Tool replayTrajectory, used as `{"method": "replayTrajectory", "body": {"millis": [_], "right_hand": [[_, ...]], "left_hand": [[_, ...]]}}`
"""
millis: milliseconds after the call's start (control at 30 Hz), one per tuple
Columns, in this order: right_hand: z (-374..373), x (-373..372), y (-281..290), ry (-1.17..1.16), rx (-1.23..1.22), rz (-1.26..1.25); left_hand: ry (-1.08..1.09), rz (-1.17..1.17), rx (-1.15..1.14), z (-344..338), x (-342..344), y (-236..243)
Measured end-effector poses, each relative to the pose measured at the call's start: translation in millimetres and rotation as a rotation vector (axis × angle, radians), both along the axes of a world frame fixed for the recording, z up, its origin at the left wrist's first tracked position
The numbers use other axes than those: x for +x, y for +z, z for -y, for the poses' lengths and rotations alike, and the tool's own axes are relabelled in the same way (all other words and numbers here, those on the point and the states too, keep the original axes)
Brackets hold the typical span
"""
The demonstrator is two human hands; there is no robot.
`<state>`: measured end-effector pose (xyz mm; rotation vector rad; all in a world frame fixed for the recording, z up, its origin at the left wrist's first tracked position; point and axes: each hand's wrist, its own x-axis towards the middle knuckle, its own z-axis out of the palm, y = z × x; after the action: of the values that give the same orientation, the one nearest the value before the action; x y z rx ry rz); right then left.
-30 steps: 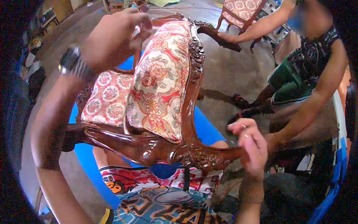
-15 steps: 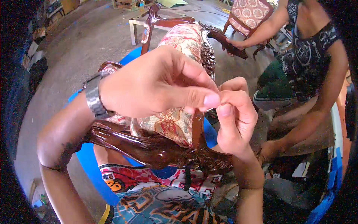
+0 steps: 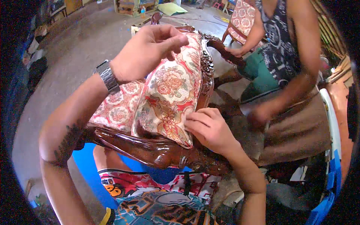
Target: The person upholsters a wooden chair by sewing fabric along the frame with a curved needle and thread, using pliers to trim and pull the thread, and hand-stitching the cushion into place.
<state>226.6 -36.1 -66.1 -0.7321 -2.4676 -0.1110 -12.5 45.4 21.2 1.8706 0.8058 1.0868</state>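
A carved dark wooden armchair [image 3: 150, 155] lies across my lap, its glossy frame around floral upholstery. My left hand [image 3: 142, 50], wearing a metal watch [image 3: 108, 77], is raised above the floral backrest [image 3: 168, 80]. Its thumb and forefinger are pinched together; whatever they hold is too fine to make out. Low at the backrest's right edge, my right hand [image 3: 212, 129] has its fingers bent over the floral fabric, gripping the seam next to the wooden frame. The thumb of that hand is hidden.
To the right, a person [image 3: 277, 52] sits with one hand on the chair's carved wood and the other blurred over a brown padded surface [image 3: 300, 131]. Another floral chair [image 3: 242, 20] stands behind. A wooden crate [image 3: 135, 7] and bottle [image 3: 143, 12] are at the back.
My hands were together in front of the chair, fingertips meeting. Now the left has risen up and away, and the right has dropped to the backrest edge. The other person has shifted.
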Motion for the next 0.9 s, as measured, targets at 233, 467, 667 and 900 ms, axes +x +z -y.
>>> {"method": "replayTrajectory", "body": {"millis": [233,467,667,900], "right_hand": [[42.8,3.8,16.2,0.178,-0.482,-0.479],[187.7,138.3,71.8,0.381,-0.341,-1.218],[259.4,266.6,64.8,0.119,0.039,-1.526],[220.9,330.3,-29.4,-1.373,0.857,-1.246]], "left_hand": [[-0.022,-0.099,0.204,21.6,13.4,-7.1],[-0.662,-0.239,0.332,114.1,87.8,-73.5],[-0.677,-0.285,0.441,123.9,67.1,-80.6],[-0.462,-0.217,0.178,177.0,51.3,-98.1]]}}
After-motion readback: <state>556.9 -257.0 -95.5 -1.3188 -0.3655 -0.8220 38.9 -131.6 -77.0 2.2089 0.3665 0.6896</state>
